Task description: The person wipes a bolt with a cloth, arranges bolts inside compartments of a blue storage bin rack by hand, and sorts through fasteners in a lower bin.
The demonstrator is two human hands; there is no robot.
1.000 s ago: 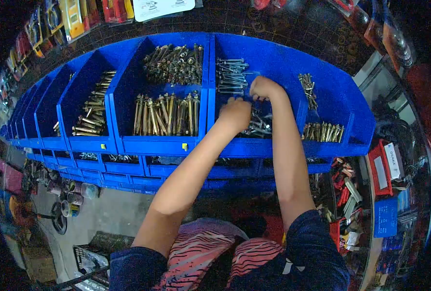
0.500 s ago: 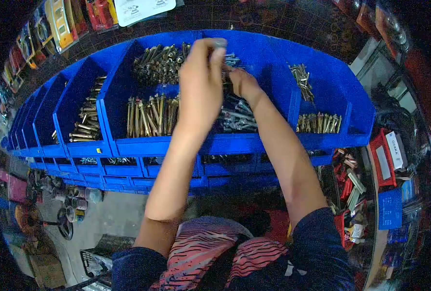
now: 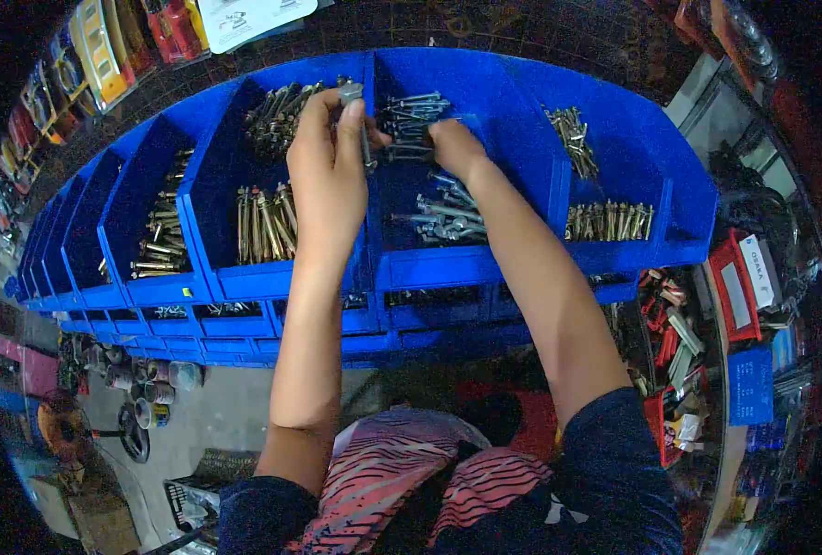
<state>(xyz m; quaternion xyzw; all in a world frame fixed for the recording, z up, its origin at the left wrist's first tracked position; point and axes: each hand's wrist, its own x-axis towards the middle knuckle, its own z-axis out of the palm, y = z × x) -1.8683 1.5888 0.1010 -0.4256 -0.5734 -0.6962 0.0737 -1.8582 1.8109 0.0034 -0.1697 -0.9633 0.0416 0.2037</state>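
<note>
My left hand is closed on a silvery bolt, its hex head between thumb and fingers, above the divider between two blue bins. My right hand reaches over the bin to the right, its fingers bent near a stack of silver bolts; whether it holds one is hard to make out. Loose silver bolts lie at the front of that same bin. Long brass-coloured bolts stand in the bin below my left hand, with darker anchor bolts behind them.
More blue bins with brass-coloured bolts run off to the left. Another bin with short brass-coloured bolts is at the right. Lower rows of bins sit beneath. A red basket is at the right, and packaged goods hang top left.
Since a second ago, my left hand has risen out of the silver bolt bin and moved left with a bolt in it. My right hand has shifted left and slightly up.
</note>
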